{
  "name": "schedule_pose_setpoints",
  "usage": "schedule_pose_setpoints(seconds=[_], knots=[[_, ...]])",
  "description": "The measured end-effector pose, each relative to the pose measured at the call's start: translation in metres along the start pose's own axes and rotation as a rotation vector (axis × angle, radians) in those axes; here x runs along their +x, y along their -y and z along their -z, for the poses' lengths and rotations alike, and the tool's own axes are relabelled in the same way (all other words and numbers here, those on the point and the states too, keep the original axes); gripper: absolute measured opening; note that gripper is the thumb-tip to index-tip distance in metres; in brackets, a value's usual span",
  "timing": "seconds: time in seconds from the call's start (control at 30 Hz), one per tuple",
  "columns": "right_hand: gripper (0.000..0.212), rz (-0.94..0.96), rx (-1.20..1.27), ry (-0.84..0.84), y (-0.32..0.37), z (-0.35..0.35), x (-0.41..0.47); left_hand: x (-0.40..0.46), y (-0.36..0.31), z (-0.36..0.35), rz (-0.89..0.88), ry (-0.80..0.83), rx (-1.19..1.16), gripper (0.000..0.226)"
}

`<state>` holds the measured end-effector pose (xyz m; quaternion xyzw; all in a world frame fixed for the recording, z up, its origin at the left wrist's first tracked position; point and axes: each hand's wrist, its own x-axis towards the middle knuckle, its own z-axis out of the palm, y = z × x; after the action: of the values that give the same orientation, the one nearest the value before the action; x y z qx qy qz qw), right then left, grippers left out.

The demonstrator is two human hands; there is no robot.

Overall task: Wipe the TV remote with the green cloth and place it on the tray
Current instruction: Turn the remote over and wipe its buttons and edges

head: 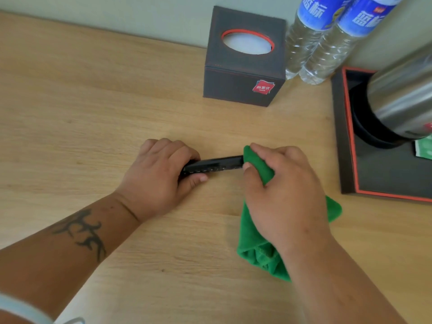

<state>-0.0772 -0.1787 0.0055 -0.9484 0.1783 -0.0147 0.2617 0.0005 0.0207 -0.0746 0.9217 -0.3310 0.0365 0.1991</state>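
A black TV remote (216, 166) lies on its side over the wooden table, in the middle of the view. My left hand (161, 176) grips its left end, fingers over the top and thumb below. My right hand (285, 195) holds the green cloth (259, 256) and presses a fold of it around the remote's right end. The rest of the cloth hangs under my right wrist onto the table. The dark tray (346, 146) with an orange inner edge sits at the right edge of the table.
A steel kettle (402, 97) on a black base and a green packet (424, 148) occupy the tray. A dark tissue box (243, 83) stands behind the hands. Two water bottles (320, 47) stand by the wall. Bare wood (93, 101) stretches to the left.
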Motion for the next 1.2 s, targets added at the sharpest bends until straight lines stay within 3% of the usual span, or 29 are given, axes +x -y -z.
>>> schedule_pose_setpoints(seconds=[0.2,0.33,0.4,0.63,0.97,1.07,1.2], knots=[[0.039,0.169,-0.003,0.064,0.053,-0.032,-0.021,-0.001,-0.001,0.002,-0.006,0.018,-0.019,0.034],[0.04,0.175,-0.018,0.1,0.049,-0.026,-0.016,-0.001,0.001,0.002,0.009,0.019,-0.011,0.035],[0.043,0.15,-0.061,0.111,0.031,-0.011,-0.009,0.0,0.001,0.001,0.006,0.022,0.004,0.043],[0.038,-0.124,-0.068,-0.008,-0.029,0.03,0.016,0.001,-0.001,0.001,-0.002,0.016,-0.009,0.039],[0.032,0.181,-0.022,0.1,0.057,-0.03,-0.021,0.0,-0.002,0.004,0.02,0.031,-0.06,0.031],[0.04,0.115,-0.048,0.137,0.028,-0.008,-0.013,0.001,-0.002,0.003,0.012,0.02,-0.001,0.045],[0.039,-0.105,-0.065,0.091,-0.031,0.029,0.003,0.001,0.0,0.001,0.006,0.009,0.001,0.04]])
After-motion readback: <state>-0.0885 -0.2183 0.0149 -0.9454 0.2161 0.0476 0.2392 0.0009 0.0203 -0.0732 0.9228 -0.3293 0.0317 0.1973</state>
